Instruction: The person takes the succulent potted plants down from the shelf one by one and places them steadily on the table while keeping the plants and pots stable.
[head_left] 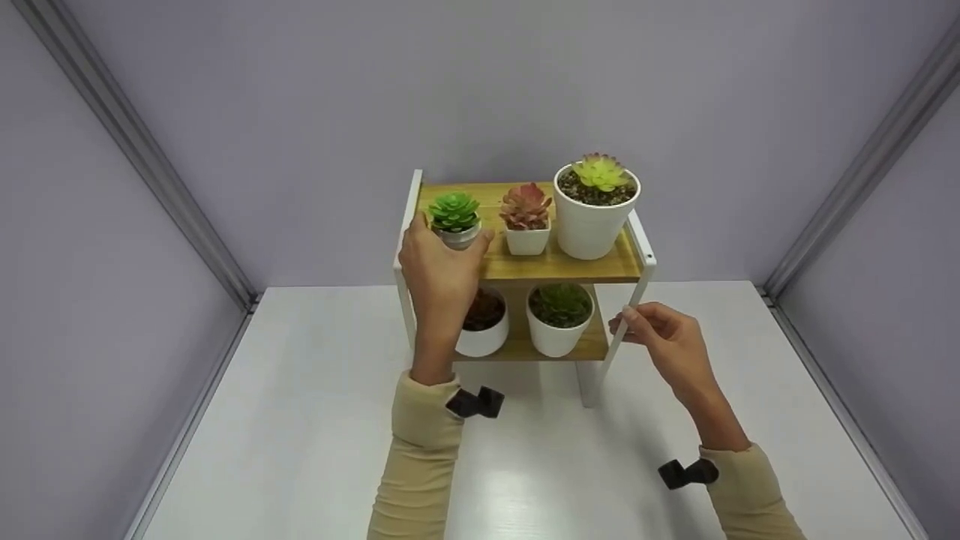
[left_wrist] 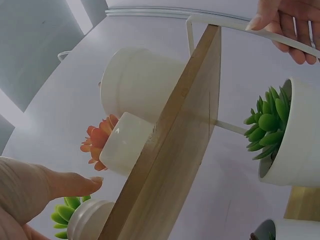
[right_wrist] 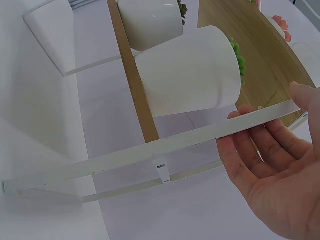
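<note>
Left arm (head_left: 418, 457) reaches forward; left hand (head_left: 444, 274) farther out than the right, thumb straight and spread from the fingers. Right arm (head_left: 750, 487) slants inward; right hand (head_left: 671, 345) pinches, fingers bent opposite the thumb.

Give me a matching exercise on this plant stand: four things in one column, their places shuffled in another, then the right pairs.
Things:
1. right hand
2. red succulent
3. yellow-green succulent
4. dark green succulent

Places:
A. in the large round pot at one end of the upper shelf
B. at a white post of the stand
C. in a pot on the lower shelf
D. in the small square pot on the upper shelf

Right pairs: 1-B, 2-D, 3-A, 4-C
</note>
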